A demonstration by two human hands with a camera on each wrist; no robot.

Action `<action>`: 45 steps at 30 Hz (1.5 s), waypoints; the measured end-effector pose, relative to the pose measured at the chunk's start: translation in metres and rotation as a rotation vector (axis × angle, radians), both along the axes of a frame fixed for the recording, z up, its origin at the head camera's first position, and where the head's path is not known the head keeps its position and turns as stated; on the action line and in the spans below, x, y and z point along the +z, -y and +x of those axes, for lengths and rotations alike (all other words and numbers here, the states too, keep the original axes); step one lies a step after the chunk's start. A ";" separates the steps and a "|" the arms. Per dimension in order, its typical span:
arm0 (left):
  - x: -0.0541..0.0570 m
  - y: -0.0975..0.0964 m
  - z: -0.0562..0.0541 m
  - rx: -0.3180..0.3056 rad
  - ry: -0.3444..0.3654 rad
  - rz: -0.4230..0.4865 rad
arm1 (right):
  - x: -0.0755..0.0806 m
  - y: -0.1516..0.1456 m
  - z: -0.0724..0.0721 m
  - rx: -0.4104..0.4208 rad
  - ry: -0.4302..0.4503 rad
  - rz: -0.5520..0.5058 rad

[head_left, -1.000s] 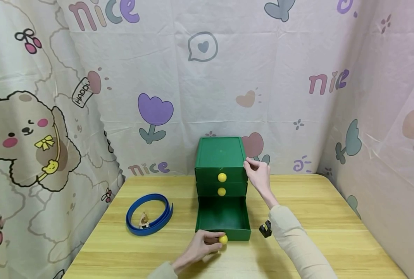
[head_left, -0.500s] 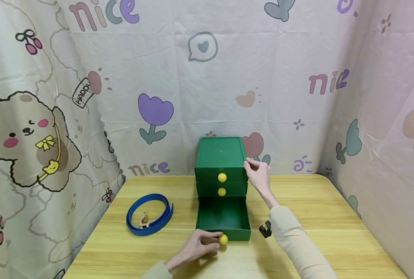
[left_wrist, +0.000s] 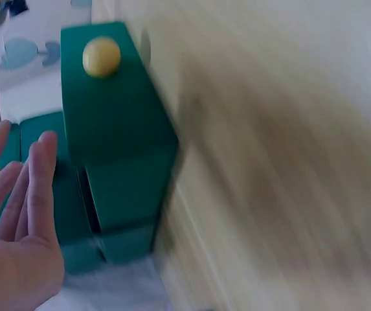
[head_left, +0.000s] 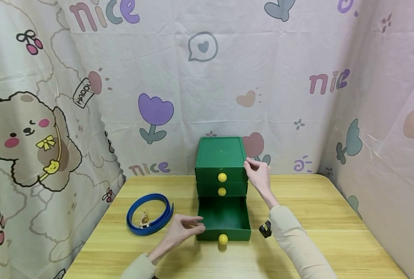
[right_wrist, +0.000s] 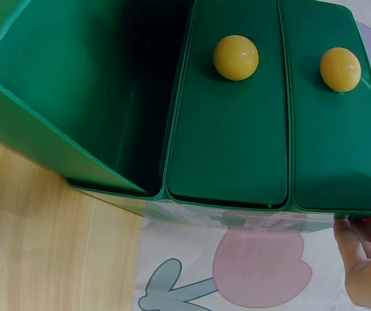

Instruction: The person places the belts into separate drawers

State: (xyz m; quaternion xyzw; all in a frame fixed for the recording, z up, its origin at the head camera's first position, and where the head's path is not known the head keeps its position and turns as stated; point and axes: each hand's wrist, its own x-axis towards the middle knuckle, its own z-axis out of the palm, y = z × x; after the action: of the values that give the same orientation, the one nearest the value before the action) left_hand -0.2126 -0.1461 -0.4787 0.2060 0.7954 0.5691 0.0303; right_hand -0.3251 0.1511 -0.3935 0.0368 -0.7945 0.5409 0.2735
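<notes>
A green cabinet (head_left: 221, 152) with three stacked drawers and yellow ball knobs stands on the table. Its bottom drawer (head_left: 236, 235) is pulled out, with nothing visible inside; the upper two are closed. My left hand (head_left: 180, 233) hovers by that drawer's front left corner, fingers extended and thumb apart, holding nothing. The drawer's yellow knob (head_left: 223, 239) is free of it. At the cabinet's upper right front corner, my right hand (head_left: 259, 176) grips the edge with thumb and fingers. The right wrist view shows these fingers (right_wrist: 350, 246) against the cabinet's side, partly cut off.
Left of the cabinet lies a coiled blue belt (head_left: 129, 217) with a gold-coloured buckle (head_left: 144, 220). A small black and yellow object, perhaps a tape measure (head_left: 265, 229), sits right of the drawer, beside the right sleeve (head_left: 290, 232). A printed curtain (head_left: 207, 85) hangs behind the table.
My left hand has let go of the bottom drawer's knob and moved left and slightly up. The right hand, cabinet and pulled-out drawer look unmoved.
</notes>
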 end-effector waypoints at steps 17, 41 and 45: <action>-0.032 0.075 -0.041 0.502 -0.269 -0.395 | -0.001 0.000 0.001 0.010 -0.011 0.007; -0.052 0.081 -0.051 0.598 -0.201 -0.525 | -0.001 0.001 0.002 0.013 -0.014 0.004; -0.052 0.081 -0.052 0.594 -0.199 -0.542 | 0.000 0.000 0.003 0.015 -0.011 -0.002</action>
State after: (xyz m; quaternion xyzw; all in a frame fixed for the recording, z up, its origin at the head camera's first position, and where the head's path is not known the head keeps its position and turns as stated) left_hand -0.2648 -0.2268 -0.5309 0.0062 0.9404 0.3006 -0.1592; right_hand -0.3223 0.1507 -0.3934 0.0456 -0.7922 0.5435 0.2738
